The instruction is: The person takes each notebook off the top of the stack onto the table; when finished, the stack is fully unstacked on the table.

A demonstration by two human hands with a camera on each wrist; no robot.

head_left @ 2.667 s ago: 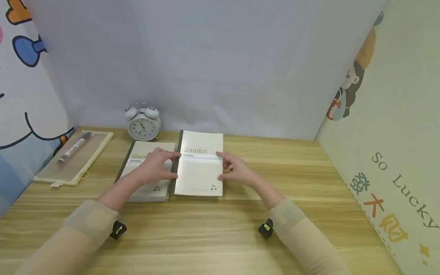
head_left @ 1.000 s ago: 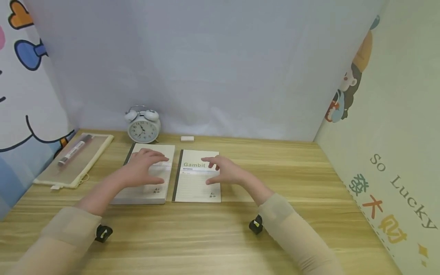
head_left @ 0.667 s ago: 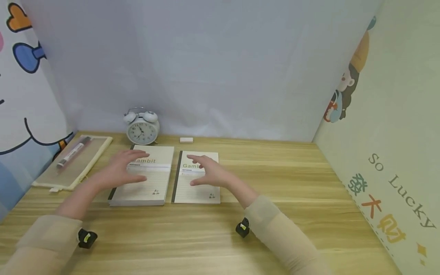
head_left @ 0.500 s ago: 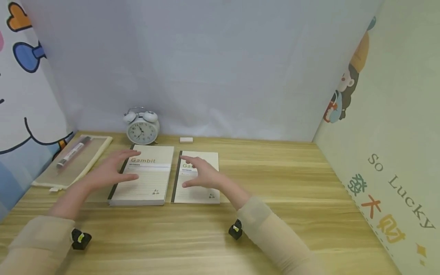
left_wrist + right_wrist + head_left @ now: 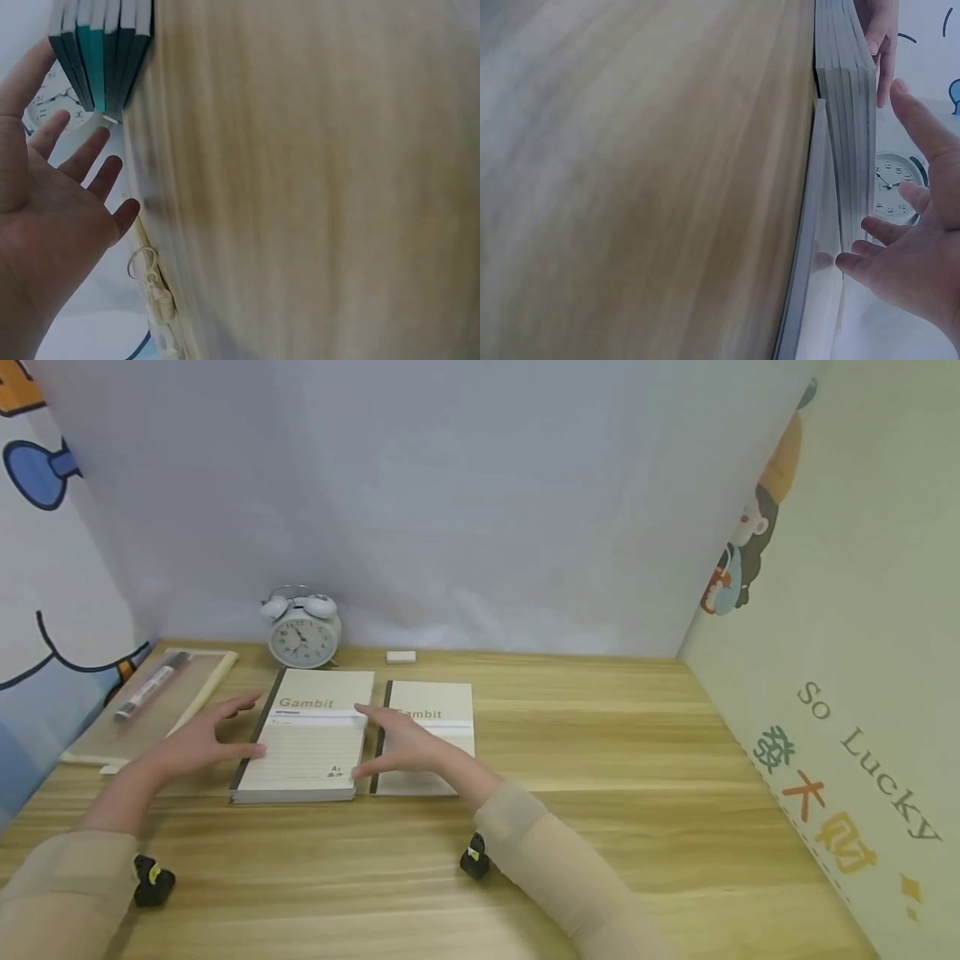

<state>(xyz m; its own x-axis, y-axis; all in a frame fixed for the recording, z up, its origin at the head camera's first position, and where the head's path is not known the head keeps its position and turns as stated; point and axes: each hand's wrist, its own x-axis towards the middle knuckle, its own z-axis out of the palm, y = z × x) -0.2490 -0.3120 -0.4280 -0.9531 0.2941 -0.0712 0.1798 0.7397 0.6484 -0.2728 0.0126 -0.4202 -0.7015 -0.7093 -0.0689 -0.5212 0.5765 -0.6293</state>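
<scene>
Several "Gambit" notebooks [image 5: 311, 752] lie in a neat stack on the wooden table, their dark spines to the left. My left hand [image 5: 197, 745] is spread at the spine side, its thumb and fingertips right by the edge. From the other side my right hand [image 5: 408, 745] reaches over a thinner notebook [image 5: 442, 697], partly covering it, with its fingertips close to the stack's right edge. In the left wrist view the stacked spines [image 5: 97, 52] show beyond the spread fingers. The stack's page edges [image 5: 847, 135] stand beside my right fingers in the right wrist view.
A white alarm clock [image 5: 303, 635] stands behind the stack. To its right is a small white block [image 5: 401, 657]. On the left lies a mesh zip pouch [image 5: 180, 693] with a marker [image 5: 152, 687] at it. Walls close off the back and right.
The notebook my hands held between them earlier is let go and lies flat on the right. Both hands have shifted left, to either side of the stack. The white block came into view.
</scene>
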